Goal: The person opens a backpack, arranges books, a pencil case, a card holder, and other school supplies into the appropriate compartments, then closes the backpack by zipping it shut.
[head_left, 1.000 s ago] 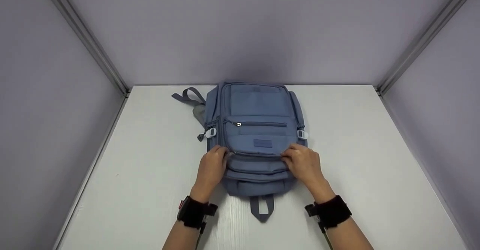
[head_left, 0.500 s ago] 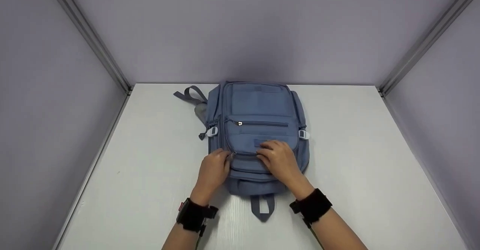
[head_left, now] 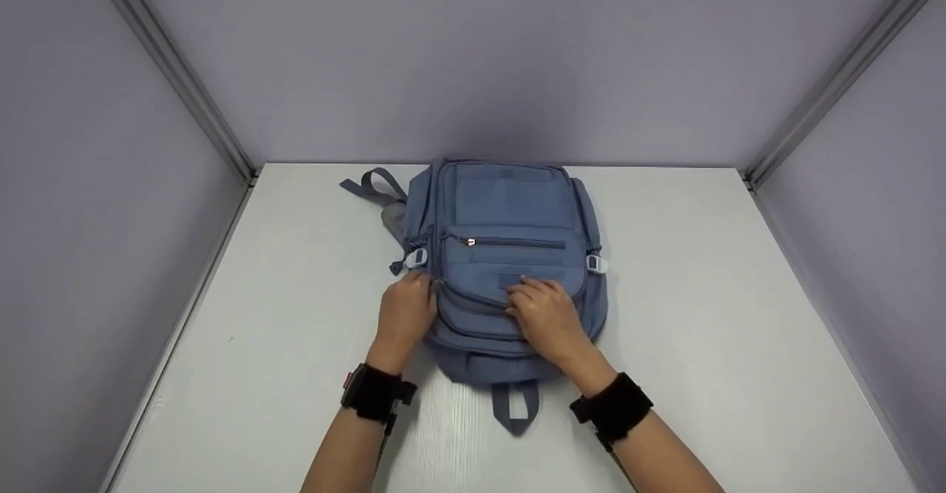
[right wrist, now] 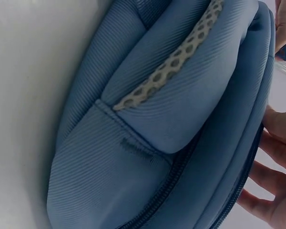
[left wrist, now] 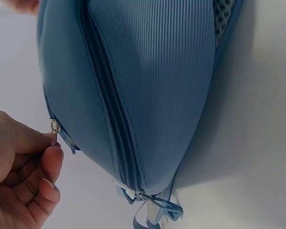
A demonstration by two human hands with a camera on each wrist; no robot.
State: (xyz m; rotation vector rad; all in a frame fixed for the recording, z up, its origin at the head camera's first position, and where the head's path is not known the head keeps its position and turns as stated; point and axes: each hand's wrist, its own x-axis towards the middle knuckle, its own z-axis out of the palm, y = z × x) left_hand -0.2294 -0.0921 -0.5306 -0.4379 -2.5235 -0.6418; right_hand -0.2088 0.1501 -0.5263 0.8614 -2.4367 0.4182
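A blue backpack [head_left: 514, 205] lies front side up on the white table, its top handle loop [head_left: 516, 428] towards me. At its left side my left hand [head_left: 405, 315] pinches a small metal zipper pull [left wrist: 55, 126] between thumb and forefinger; the other fingers are bent loosely below. My right hand [head_left: 545, 323] rests on the backpack's front, fingertips by the curved zipper seam and the fabric label [head_left: 510, 281]. Seen from the right wrist, that hand's fingers [right wrist: 264, 179] are spread and touch the bag's front edge. Their tips are partly hidden behind it.
Another zipper with a metal pull [head_left: 470, 242] crosses the front panel. White buckles [head_left: 596, 264] sit on both sides. A loose strap [head_left: 380, 190] sticks out at the upper left. Grey walls [head_left: 502, 64] enclose the table [head_left: 709, 293] at the back and sides.
My right hand has come left from the right end of the zipper seam to its middle. My left hand has shifted up and left with the zipper pull, and the seam now curves.
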